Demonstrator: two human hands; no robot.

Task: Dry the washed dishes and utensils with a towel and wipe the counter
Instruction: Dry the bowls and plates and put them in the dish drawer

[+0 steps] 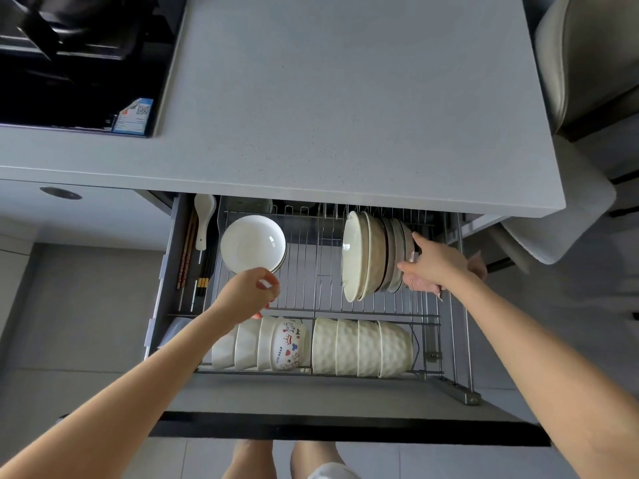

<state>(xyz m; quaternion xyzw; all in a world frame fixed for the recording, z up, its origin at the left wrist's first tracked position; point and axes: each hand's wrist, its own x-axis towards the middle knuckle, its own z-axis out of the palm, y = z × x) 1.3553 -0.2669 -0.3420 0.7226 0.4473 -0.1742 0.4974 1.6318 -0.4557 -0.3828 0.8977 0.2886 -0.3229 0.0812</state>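
Observation:
A drawer with a wire dish rack [311, 257] is pulled out under the grey counter [345, 115]. Several white plates [363, 257] stand on edge at the rack's right. My right hand [439, 261] holds a pink towel [418, 283] under its palm, with the fingers spread against the rightmost plate. A shallow white plate [249, 243] lies at the rack's left. My left hand [249, 292] is curled over that plate's near rim; a grip cannot be made out. Two rows of white bowls [363, 347] lie on their sides along the front.
Chopsticks [186, 257] and a white spoon [204, 216] lie in the drawer's left compartment. A black cooktop [69, 57] is set into the counter at the far left. A padded chair [587, 57] stands at the right. The dark drawer front [345, 433] juts toward my legs.

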